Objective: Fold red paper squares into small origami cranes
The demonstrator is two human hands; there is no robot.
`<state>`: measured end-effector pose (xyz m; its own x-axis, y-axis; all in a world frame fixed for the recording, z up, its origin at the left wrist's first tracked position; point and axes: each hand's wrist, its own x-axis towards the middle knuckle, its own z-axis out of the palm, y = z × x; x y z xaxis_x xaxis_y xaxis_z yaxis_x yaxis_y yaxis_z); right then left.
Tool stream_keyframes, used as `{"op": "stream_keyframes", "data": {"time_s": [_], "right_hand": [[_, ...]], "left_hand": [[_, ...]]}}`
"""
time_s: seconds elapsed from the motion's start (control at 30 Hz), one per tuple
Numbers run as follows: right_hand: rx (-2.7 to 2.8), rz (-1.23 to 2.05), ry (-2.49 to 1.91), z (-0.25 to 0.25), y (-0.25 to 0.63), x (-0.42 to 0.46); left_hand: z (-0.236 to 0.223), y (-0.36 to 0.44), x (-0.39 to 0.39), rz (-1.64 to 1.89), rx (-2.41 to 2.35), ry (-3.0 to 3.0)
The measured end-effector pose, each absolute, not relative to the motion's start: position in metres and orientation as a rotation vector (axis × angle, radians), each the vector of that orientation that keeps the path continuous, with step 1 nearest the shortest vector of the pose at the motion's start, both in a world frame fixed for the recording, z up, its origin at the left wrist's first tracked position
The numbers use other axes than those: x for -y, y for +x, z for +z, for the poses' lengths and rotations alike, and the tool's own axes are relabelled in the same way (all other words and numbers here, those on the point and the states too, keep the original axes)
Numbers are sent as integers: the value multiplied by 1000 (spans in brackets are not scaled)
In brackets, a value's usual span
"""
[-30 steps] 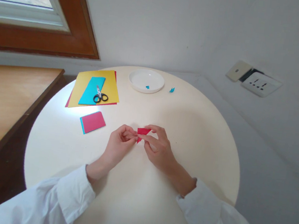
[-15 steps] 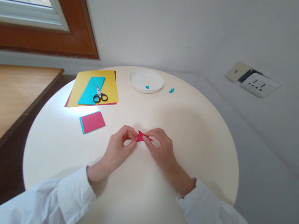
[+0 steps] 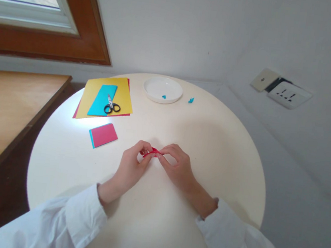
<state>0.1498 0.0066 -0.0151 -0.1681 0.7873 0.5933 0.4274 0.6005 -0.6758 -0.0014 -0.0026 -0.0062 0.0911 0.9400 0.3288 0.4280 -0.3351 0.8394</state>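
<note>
Between my two hands, just above the middle of the round table, is a small folded piece of red paper [image 3: 154, 152], bent into a curve. My left hand [image 3: 133, 162] pinches its left side with thumb and fingers. On the right, my right hand [image 3: 177, 164] grips the other end between thumb and forefinger. My fingertips cover part of the folds. Up and to the left of my left hand lies a small stack of pink and blue paper rectangles [image 3: 103, 135].
White round table [image 3: 153, 227] with a white plate [image 3: 156, 98] at its far edge, a blue scrap [image 3: 164, 97] in it. A folded blue paper piece [image 3: 191, 100] sits beside the plate. Black-handled scissors [image 3: 112, 107] rest on blue paper [image 3: 98, 101] over yellow sheets [image 3: 89, 90].
The red paper has turned and curved: its pointed ends, spread flat before, now show as a narrow bent strip reaching left under my left fingers. Both hands stay nearly in place.
</note>
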Motion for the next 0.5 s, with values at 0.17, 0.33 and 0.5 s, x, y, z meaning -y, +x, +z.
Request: {"op": "stream_keyframes", "data": {"time_s": [0.17,0.33,0.5], "right_hand": [[1806,427,-983,-14,148,-5],[1800,397,-955,-14,148,-6],[1822,338,-963,-13,149,-6]], "left_hand": [[-4,-2,2,1196,-1324,1857],[-4,-1,2,1231,-1309,1816],[-6,-1,2,1237,-1293,1801]]}}
